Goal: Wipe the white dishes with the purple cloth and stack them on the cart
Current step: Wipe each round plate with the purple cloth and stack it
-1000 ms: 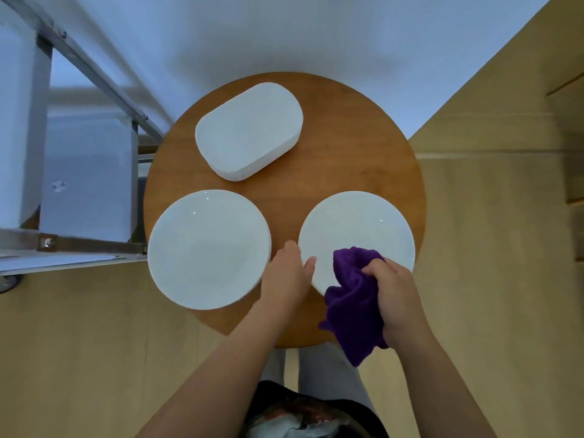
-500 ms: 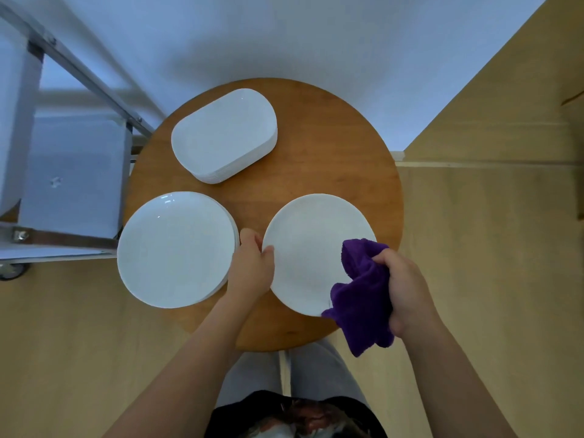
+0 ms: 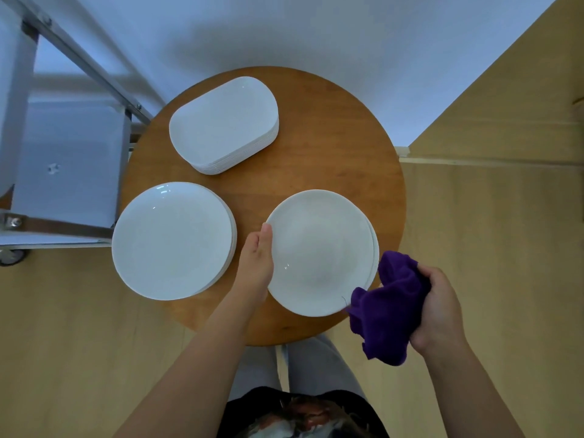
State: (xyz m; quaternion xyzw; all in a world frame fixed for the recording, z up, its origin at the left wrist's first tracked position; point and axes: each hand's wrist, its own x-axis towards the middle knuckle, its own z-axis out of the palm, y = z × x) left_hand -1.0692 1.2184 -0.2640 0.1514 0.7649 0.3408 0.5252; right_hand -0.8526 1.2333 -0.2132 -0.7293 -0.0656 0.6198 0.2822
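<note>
Under the top plate (image 3: pixel 319 248), fingers (left hand (image 3: pixel 257 260)) hide.

The left hand (image 3: pixel 257 260) has tilted the top round white plate (image 3: pixel 319 251) off its stack, while the purple cloth (image 3: pixel 390 308) (bunched in the right hand (image 3: pixel 439 311)) has drawn back off its rim.

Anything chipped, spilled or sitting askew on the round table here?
Only one thing: the top plate of the right stack sits shifted off the plates beneath, whose rims show at its right edge, with the left hand at its rim. No chips or spills visible.
</note>
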